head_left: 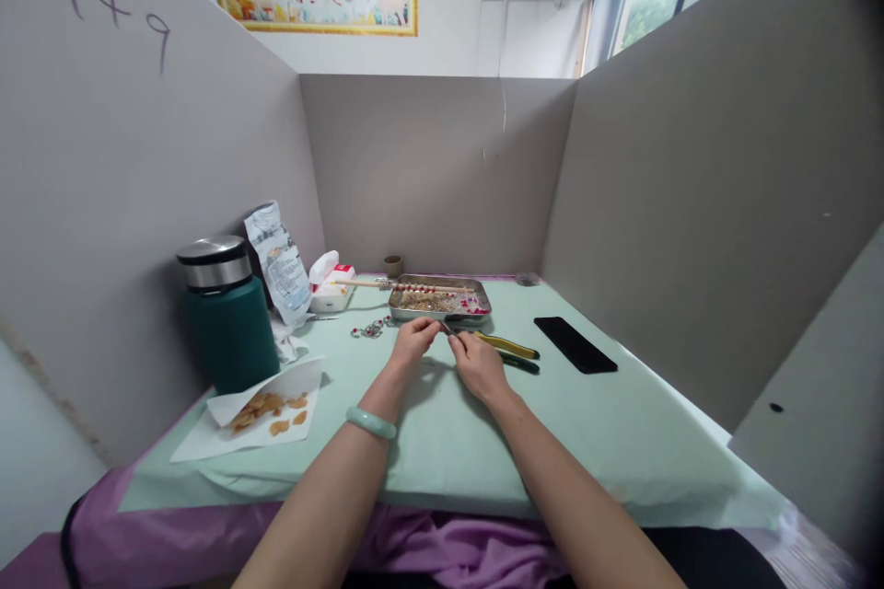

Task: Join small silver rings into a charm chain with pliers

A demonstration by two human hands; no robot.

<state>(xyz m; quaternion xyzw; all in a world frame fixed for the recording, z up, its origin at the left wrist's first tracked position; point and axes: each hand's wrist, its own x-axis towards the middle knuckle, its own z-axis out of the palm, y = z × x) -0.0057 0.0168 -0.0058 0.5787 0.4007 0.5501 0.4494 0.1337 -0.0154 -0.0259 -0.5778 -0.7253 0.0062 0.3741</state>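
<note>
Both my hands meet just in front of the metal tray [407, 315], over the pale green tablecloth [442, 451]. My left hand [414, 340] is closed in a pinch, its fingertips around something too small to name. Beside it, my right hand [478, 364] is also closed, thumb and fingers pressed together. A thin dark metal piece [447, 329] shows between the two hands; its kind is unclear. From behind my right hand stick out the yellow and green handles of pliers [511, 347]; whether the hand grips them I cannot tell. A beaded chain [371, 329] lies left of the tray.
Small gold and red beads [432, 301] fill the tray, and a beaded stick [414, 287] lies across it. At left are a green flask [231, 331], a foil pouch [280, 262], a tissue pack [332, 293] and chips [266, 409] on paper. A black phone [575, 345] lies right.
</note>
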